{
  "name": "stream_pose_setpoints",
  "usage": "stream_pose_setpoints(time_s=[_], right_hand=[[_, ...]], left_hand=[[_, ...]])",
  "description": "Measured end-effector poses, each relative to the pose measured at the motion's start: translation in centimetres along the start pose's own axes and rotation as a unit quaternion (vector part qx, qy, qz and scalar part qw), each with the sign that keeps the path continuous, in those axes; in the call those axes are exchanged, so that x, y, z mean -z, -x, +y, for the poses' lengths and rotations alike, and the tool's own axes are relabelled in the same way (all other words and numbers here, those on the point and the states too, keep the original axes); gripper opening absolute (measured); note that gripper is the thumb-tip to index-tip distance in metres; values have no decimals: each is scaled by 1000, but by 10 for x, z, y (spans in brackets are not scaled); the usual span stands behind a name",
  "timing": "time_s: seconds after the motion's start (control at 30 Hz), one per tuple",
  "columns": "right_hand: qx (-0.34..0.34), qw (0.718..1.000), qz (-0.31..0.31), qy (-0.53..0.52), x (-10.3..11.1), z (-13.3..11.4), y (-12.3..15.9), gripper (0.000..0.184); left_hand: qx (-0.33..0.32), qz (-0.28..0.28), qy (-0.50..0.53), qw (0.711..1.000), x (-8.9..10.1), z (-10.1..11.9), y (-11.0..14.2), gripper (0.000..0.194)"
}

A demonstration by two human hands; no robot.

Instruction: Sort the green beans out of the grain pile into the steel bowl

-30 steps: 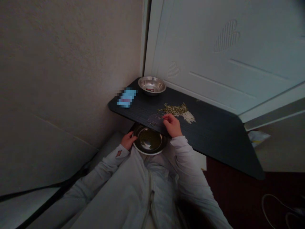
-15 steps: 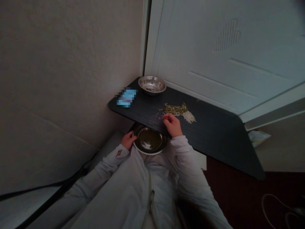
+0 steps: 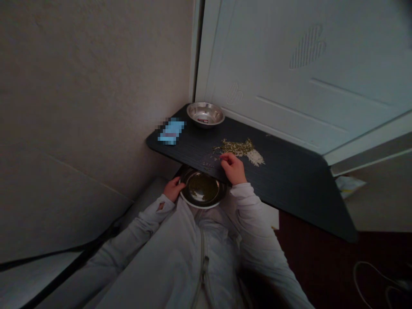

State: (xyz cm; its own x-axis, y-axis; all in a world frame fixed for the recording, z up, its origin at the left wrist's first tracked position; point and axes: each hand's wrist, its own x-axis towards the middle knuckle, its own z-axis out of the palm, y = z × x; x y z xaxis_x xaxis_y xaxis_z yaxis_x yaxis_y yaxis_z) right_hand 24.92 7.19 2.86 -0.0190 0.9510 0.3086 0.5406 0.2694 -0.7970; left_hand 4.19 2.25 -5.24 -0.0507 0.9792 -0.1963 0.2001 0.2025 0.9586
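My left hand (image 3: 173,189) grips the left rim of a metal bowl (image 3: 202,206) at my lap, just below the table's front edge. Small green grains (image 3: 200,184) lie in the bottom of that bowl. My right hand (image 3: 233,168) rests on the dark table (image 3: 296,189) with its fingers bent together; what they hold, if anything, is too small to make out. Just beyond it lies a heap of mixed green and white grains (image 3: 236,148), with a patch of white grains (image 3: 256,158) at its right end. A few loose grains (image 3: 209,165) are scattered left of my right fingertips.
A second metal bowl (image 3: 205,115) with a label inside stands at the table's back left. Beside it lies a blurred blue screen (image 3: 171,131). A wall (image 3: 96,86) borders the left side, and a white door panel (image 3: 273,64) stands behind the table.
Both hands and the bowl stay in place. The loose grains left of my right fingertips show slightly differently; the rest looks the same.
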Motion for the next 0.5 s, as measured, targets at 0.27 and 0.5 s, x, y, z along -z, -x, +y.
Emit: stream_pose_setpoints(time_s=[0.27, 0.5], right_hand=[[-10, 1000, -27, 11, 0, 2, 0, 16], [-4, 997, -76, 17, 1, 1, 2, 16]], left_hand=[[8, -5, 8, 1000, 0, 2, 1, 29], [6, -24, 17, 1000, 0, 0, -1, 25]])
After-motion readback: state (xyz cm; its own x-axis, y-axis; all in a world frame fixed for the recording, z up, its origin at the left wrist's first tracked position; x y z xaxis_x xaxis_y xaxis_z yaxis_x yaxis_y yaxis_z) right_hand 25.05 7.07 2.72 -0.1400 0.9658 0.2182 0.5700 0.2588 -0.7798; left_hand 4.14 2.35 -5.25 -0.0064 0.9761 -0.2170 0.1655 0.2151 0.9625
